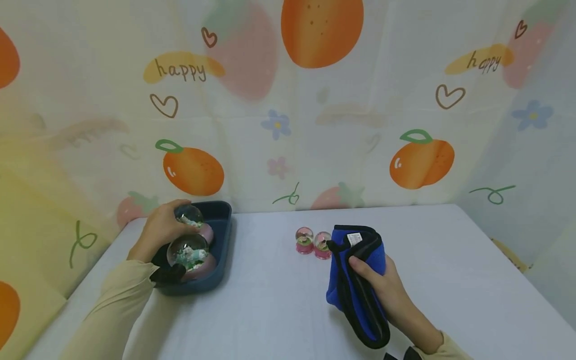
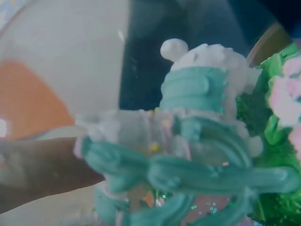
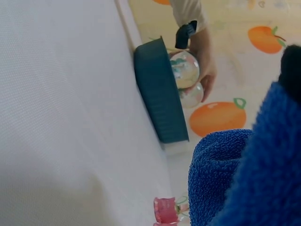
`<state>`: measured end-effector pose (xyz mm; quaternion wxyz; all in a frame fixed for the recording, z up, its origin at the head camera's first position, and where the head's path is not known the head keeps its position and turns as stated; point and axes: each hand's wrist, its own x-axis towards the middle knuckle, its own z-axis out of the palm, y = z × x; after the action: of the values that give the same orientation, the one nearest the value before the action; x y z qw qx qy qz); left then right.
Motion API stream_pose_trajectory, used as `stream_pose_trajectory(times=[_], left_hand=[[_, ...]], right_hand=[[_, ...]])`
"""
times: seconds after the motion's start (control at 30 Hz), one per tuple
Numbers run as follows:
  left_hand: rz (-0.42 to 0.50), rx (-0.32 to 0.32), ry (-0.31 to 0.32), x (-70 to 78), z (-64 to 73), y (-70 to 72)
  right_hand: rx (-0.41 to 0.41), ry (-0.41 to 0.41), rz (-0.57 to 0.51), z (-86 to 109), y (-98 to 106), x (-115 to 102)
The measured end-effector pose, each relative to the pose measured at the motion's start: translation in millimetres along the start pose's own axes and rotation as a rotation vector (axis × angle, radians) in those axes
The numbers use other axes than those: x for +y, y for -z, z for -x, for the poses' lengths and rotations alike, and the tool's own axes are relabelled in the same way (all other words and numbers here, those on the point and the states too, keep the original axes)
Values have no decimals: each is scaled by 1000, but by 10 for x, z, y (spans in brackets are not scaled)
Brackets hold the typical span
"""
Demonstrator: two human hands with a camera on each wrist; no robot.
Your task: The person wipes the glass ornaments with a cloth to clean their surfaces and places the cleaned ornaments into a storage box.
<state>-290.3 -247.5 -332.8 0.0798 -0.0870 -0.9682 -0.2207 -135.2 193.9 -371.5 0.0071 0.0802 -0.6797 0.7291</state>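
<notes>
In the head view, my left hand point(image 1: 161, 227) grips the farther snow globe point(image 1: 191, 215) in the dark blue tray point(image 1: 227, 240). A nearer snow globe point(image 1: 188, 252), with a pink base, stands in the same tray beside my wrist. Its turquoise and white figure point(image 2: 193, 89) fills the left wrist view through the clear dome. My right hand point(image 1: 391, 295) holds a folded blue cloth point(image 1: 335, 280) with black edging and a white label, thumb on top. Fuzzy blue pile on the cloth point(image 3: 221, 174) covers the lower right of the right wrist view.
Two small snow globes with pink bases, a left one point(image 1: 304, 241) and a right one point(image 1: 322, 245), stand mid-table, just left of the cloth. A white cloth covers the table point(image 1: 270, 310). Behind it hangs a fruit-print curtain point(image 1: 252, 150).
</notes>
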Motion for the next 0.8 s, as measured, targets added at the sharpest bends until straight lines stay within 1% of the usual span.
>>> stream_pose_trajectory(times=[0.1,0.27,0.37,0.5,0.57,0.73,0.8], left_hand=[[5,-18,-3,0,-21,0],[9,-96,-1,4,-48,21],[43,-153,16,7,-44,31],[78,-199,11,13,-48,34],[75,-198,-3,11,-50,29],[91,-182,3,15,-7,35],[93,-170,-6,32,20,52]], right_hand=[[4,1,2,1,1,-2],[8,-1,1,6,-4,-6],[-6,0,-3,3,-5,-4],[-11,4,-1,-1,-3,0],[-6,5,1,0,-2,1],[0,1,2,3,2,3],[3,-4,4,3,5,4]])
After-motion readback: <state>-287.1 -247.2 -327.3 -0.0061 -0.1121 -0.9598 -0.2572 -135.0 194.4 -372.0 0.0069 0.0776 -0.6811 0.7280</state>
